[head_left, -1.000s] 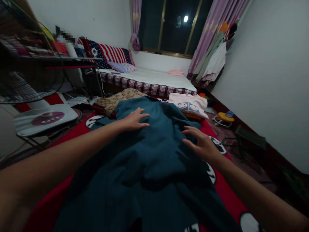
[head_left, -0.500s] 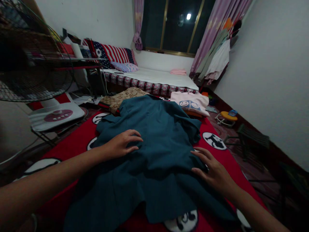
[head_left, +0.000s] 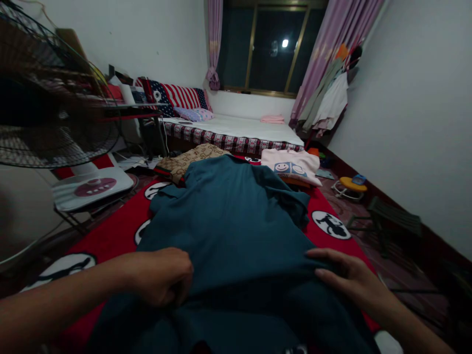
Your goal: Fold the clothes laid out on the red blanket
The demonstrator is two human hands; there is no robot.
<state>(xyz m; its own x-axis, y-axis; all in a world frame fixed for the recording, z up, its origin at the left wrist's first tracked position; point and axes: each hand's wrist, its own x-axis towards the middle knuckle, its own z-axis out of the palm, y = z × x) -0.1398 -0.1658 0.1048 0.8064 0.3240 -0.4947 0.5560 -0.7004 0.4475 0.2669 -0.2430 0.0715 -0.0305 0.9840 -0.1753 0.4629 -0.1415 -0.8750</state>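
A teal short-sleeved shirt point(head_left: 236, 216) lies spread over a red blanket point(head_left: 114, 241) with white-and-black round patterns. My left hand point(head_left: 165, 275) is closed in a fist on the shirt's near left part, cloth bunched beneath it. On the near right side, my right hand point(head_left: 346, 275) has a fold of the same shirt between thumb and fingers. Between both hands the cloth is drawn into a crosswise ridge, and its near part falls in shadow. The far end of the shirt rests close to a tan patterned cloth point(head_left: 201, 156) and a folded pink top point(head_left: 291, 164) with smiley prints.
A fan point(head_left: 55, 118) stands close on the left, beside a white folding chair point(head_left: 96, 184) and a cluttered desk point(head_left: 129, 105). Beyond is a bed point(head_left: 228, 125) under the window. To the right are a yellow stool point(head_left: 352, 184), a dark folding stool point(head_left: 394, 216) and hanging clothes point(head_left: 332, 101).
Both hands have come nearer to me, the left one closing from spread fingers into a fist. The shirt's middle has become smoother, with a ridge now between the hands.
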